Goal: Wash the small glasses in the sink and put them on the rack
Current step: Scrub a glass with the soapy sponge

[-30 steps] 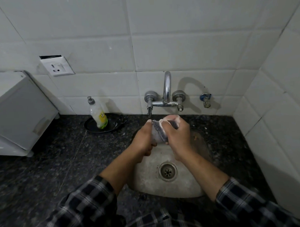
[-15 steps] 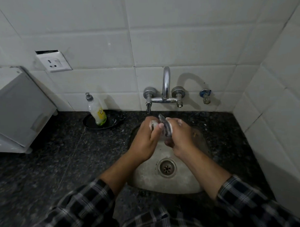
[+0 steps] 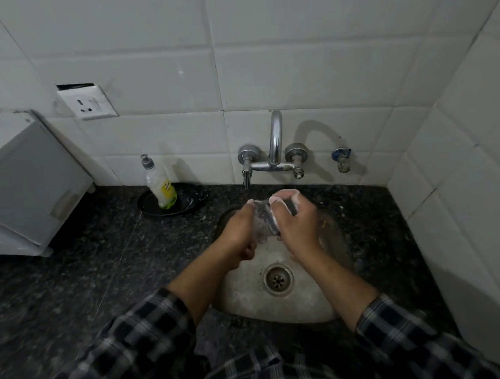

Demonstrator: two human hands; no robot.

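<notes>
Landmark: everything here is placed against the round steel sink (image 3: 247, 300) sunk into the black speckled stone counter (image 3: 76, 280).
Glass: the small clear glass (image 3: 262, 227) was foamy and sat in the air over the back half of the sink, sandwiched between your hands and clear of the basin. I'd guess you kept it there so the suds dripped into the bowl, not onto the counter.
Left hand: your left hand (image 3: 236, 235) had its fingers wrapped round the glass from the sink's left side. Looked like the steadying hand to me.
Right hand: your right hand (image 3: 299, 227) was clamped on a dark scrubbing pad (image 3: 289, 207) and pressed it against the glass. Its fingertips were white with foam.
Soap: the pale plastic dish-soap bottle with the yellow label (image 3: 161, 186) stood in a shallow black dish (image 3: 191, 204) just behind the sink's left side, probably parked within reach for a top-up.
Tap: the chrome wall tap (image 3: 275, 143) hung above the sink's back edge. I couldn't tell if water was running.
Rack: nowhere in view around the sink.
Stage: you looked mid-scrub, with rinse and rack still to come.
Risk: soapy glass is slippery, so you'd have wanted that left grip firm.
</notes>
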